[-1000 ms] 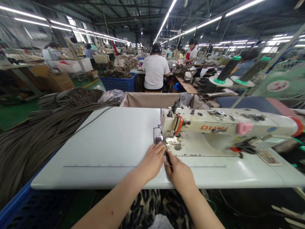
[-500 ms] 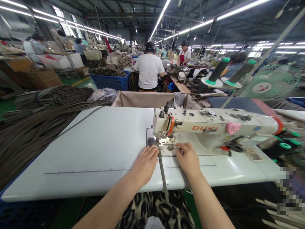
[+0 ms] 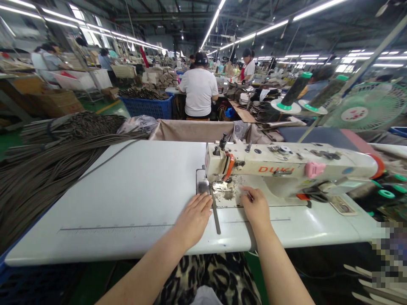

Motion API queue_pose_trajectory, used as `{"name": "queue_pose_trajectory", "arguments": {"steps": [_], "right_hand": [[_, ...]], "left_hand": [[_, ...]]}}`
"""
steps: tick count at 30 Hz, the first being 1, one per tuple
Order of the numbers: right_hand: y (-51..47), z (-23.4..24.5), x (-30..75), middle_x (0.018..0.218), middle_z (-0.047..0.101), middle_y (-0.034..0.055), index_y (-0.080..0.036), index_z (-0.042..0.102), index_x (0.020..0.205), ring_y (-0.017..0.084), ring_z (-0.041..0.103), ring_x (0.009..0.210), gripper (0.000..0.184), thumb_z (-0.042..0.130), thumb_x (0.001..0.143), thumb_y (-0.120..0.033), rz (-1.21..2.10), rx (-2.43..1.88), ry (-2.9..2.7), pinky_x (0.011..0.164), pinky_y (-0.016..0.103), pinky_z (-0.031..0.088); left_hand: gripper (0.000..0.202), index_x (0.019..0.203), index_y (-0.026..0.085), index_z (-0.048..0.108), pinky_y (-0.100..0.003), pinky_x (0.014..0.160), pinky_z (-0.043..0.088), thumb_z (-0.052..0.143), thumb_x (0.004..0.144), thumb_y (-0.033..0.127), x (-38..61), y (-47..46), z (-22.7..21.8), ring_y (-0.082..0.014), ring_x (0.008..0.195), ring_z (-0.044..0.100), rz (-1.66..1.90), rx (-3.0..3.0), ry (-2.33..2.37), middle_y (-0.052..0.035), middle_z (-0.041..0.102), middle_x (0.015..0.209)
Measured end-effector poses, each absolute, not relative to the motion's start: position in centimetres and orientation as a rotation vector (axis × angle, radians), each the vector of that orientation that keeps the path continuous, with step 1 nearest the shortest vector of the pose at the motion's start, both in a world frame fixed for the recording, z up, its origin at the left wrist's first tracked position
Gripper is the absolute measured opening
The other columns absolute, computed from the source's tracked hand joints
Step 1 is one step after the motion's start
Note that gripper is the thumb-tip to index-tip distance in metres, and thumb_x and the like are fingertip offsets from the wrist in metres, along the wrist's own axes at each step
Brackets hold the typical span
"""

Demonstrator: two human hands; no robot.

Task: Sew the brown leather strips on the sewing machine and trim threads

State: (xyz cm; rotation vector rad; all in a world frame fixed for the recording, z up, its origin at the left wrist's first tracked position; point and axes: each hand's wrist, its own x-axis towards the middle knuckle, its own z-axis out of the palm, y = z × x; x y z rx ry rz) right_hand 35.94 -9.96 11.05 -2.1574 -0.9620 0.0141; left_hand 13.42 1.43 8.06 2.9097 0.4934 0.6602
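Note:
A narrow grey-brown strip (image 3: 216, 220) runs from under the presser area of the sewing machine (image 3: 286, 163) toward me, its near end lying on the white table. My left hand (image 3: 195, 212) lies flat beside the strip, fingers stretched toward the metal plate (image 3: 204, 187) left of the needle area; fingertips touch or nearly touch the strip. To the right of the needle, over the machine bed (image 3: 229, 197), my right hand (image 3: 256, 207) is closed with fingers curled. Something small, dark and metallic shows between those fingers; its kind is unclear.
A large heap of long dark strips (image 3: 47, 182) covers the left side. Two thread cones (image 3: 292, 93) and a green fan (image 3: 365, 108) stand at the right. Behind the table is a fabric-lined bin (image 3: 193, 130). A person in a white shirt (image 3: 200, 91) sits beyond it.
The strip's near end has moved away from me, from hanging over the table edge to lying on the tabletop. My right hand has shifted slightly right, away from the needle. My left hand stays put.

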Motion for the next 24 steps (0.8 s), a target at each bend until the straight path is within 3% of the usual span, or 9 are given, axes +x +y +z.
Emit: {"name": "queue_pose_trajectory", "arguments": {"steps": [8,14,24], "right_hand": [[-12.3,10.1,35.1,0.09,0.065,0.006,-0.021,0.075,0.098,0.022,0.061,0.082,0.031,0.05,0.09,-0.037,0.12,-2.059,-1.058,0.081,0.036,0.048],[-12.8,10.3,33.8,0.097,0.066,0.0048,-0.023,0.072,0.108,0.021,0.064,0.085,0.03,0.047,0.092,-0.03,0.003,-2.192,-1.172,0.079,0.035,0.047],[-12.6,10.2,33.8,0.103,0.07,0.0044,-0.024,0.069,0.108,0.022,0.066,0.089,0.027,0.049,0.091,-0.025,-0.083,-2.234,-1.242,0.079,0.033,0.047]], "left_hand": [[0.039,0.142,0.012,0.055,-0.045,0.125,0.036,0.043,0.106,0.022,13.4,1.4,8.4,-0.0247,0.146,0.046,0.644,2.965,0.502,-0.0107,0.054,0.152],[0.039,0.142,0.011,0.055,-0.044,0.125,0.033,0.043,0.106,0.019,13.5,1.4,8.3,-0.0243,0.145,0.046,0.633,2.956,0.521,-0.0105,0.054,0.151],[0.041,0.145,0.012,0.052,-0.046,0.125,0.031,0.041,0.107,0.024,14.2,2.5,8.0,-0.0264,0.149,0.04,0.601,2.929,0.563,-0.0104,0.052,0.154]]}}
